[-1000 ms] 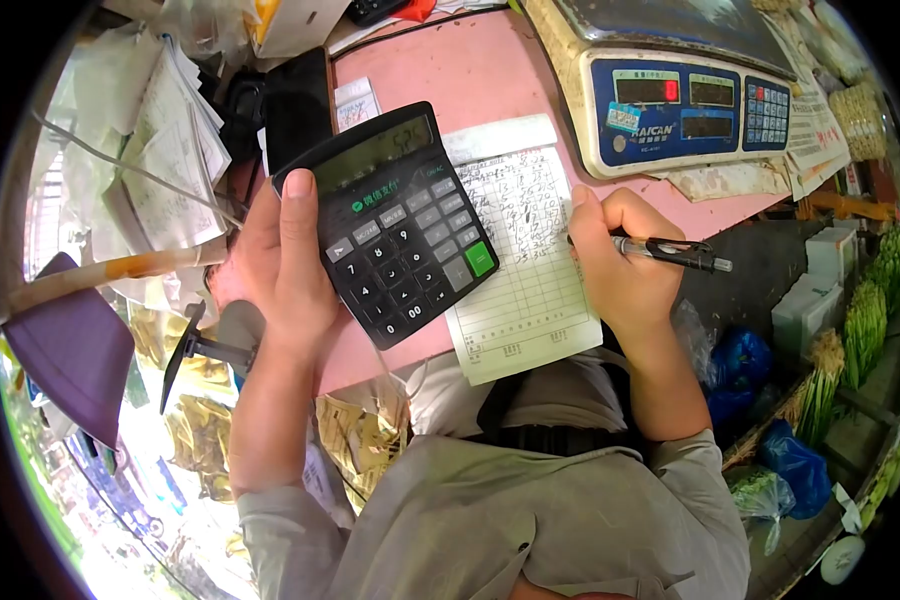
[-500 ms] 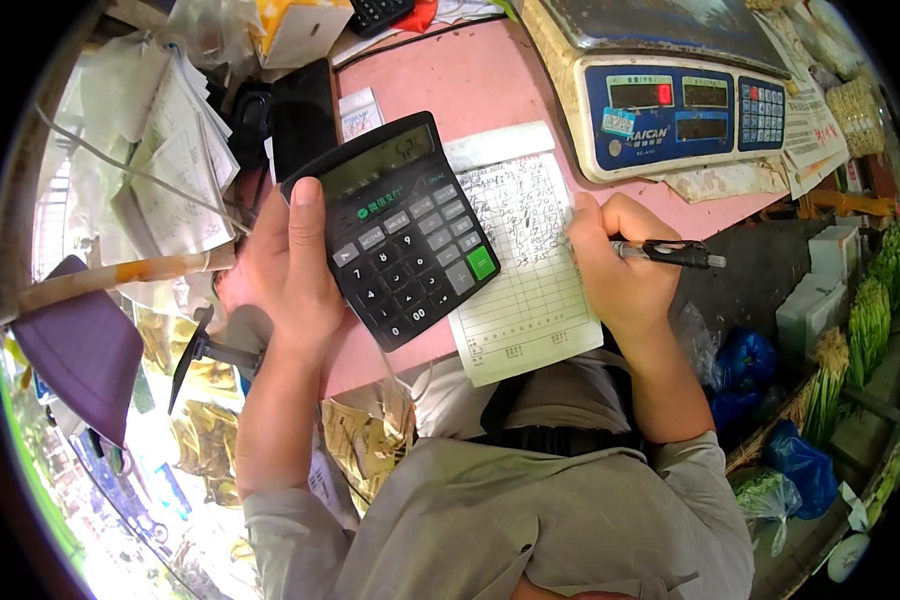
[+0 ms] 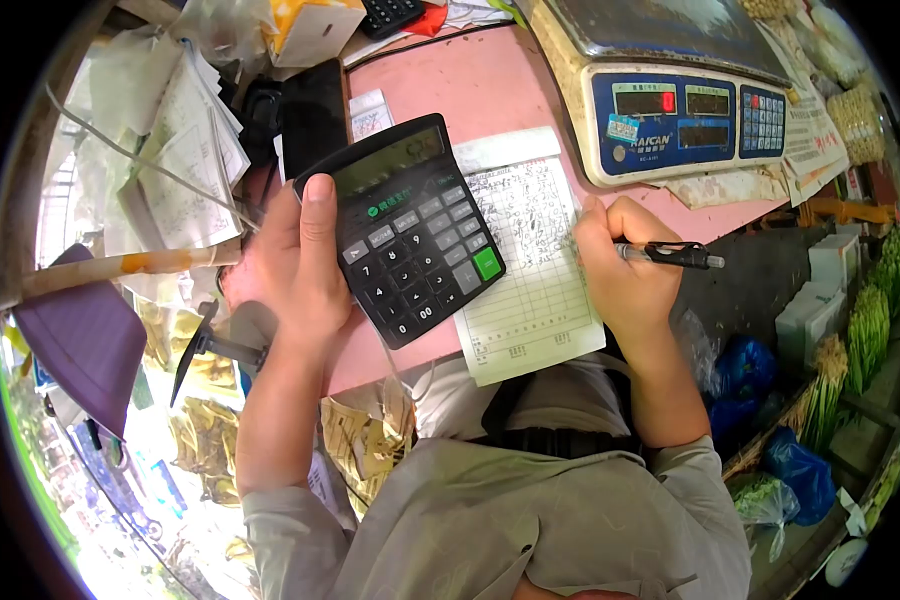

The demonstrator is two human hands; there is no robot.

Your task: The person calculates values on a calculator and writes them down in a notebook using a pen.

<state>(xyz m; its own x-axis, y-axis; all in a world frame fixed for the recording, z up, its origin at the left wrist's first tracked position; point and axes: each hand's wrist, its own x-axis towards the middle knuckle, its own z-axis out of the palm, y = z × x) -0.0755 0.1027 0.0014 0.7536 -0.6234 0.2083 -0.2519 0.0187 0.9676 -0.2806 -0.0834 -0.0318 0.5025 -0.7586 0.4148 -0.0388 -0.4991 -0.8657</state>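
A large black calculator (image 3: 410, 250) with grey keys and one green key is gripped at its left edge by my left hand (image 3: 305, 260), thumb on the front. Its display shows digits that are hard to read. The calculator is tilted and covers the left part of a receipt pad (image 3: 530, 320). Handwritten rows of figures fill the upper half of that pad; the lower rows are blank. My right hand (image 3: 625, 255) rests at the pad's right edge, closed around a black pen (image 3: 675, 254) whose tip is hidden by the fingers.
Beyond the pad on the pink table (image 3: 450, 85) stands a weighing scale (image 3: 685, 115) with a red digit lit. A black phone-like slab (image 3: 313, 115) lies behind the calculator. Paper sheets (image 3: 185, 160) hang at left. Green vegetable bundles (image 3: 870, 325) and blue bags (image 3: 800, 470) sit at right.
The view has shifted slightly, so the scene sits a little farther right. Both hands keep their hold on the calculator and the pen, with little other movement.
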